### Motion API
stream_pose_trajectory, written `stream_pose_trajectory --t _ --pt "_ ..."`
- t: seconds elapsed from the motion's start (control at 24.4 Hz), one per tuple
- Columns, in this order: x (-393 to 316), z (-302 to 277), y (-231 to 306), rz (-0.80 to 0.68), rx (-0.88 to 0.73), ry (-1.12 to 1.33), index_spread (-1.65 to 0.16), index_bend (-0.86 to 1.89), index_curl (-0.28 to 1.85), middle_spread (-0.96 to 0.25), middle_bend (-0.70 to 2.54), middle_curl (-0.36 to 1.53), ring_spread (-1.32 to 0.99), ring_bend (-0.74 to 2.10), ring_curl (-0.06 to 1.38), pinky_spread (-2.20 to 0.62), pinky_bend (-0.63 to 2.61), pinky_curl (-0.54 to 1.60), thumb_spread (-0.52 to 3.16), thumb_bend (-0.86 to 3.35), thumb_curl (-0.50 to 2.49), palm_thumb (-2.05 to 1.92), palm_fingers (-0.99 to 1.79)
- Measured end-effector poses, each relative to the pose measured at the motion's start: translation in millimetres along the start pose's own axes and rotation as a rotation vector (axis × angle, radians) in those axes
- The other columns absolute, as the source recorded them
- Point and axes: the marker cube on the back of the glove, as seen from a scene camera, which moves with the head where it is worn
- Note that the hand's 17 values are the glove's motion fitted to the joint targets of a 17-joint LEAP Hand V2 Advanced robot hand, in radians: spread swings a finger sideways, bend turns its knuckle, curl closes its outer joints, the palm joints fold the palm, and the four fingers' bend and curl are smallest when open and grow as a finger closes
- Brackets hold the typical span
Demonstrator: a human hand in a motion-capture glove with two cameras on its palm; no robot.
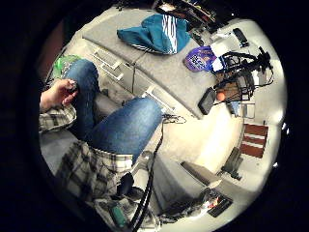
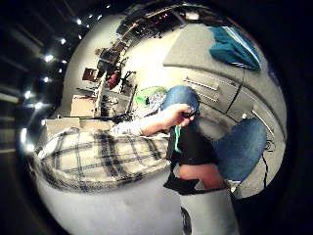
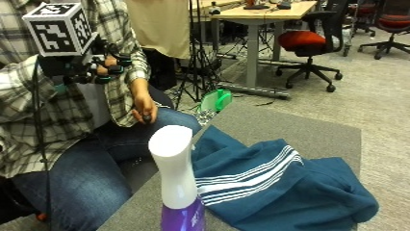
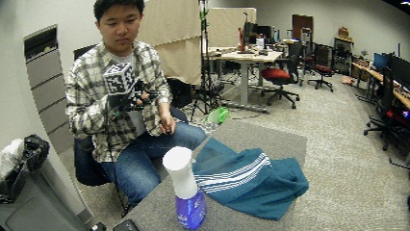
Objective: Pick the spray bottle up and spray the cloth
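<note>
Grip (image 3: 90, 67), raised at upper left of the outside view with fingers loosely curled and holding nothing, is well apart from my spray bottle (image 3: 176, 187) standing at bottom centre on the surface (image 3: 288, 127) beside the soft cloth (image 3: 288, 187); I'd take its narrow white neck, likely smooth, light and rigid.

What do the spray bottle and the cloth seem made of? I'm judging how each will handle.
Spray bottle: probably plastic, with a smooth matte white top and a glossy purple base. Cloth: soft teal knit fabric with white stripes, lying in folds; likely cotton or a blend.

Red office chair (image 3: 306, 41) beside a wooden desk (image 3: 262, 14)
</note>
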Motion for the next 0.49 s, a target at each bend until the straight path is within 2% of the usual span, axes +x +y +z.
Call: stream_pose_trajectory --t 0.2,0.49 --pt "1.3 0.3 -0.2 0.004 0.003 0.006 -0.27 0.18 0.1 -0.03 0.16 0.06 0.1 0.26 0.07 0.13 0.43 0.11 0.65 0.24 0.15 0.43 0.15" --pt "12.5 4.2 -4.1 0.024 0.007 -0.013 -0.34 0.18 0.16 -0.04 0.17 0.1 0.14 0.28 0.11 0.17 0.47 0.14 0.89 0.21 0.22 0.46 0.11"
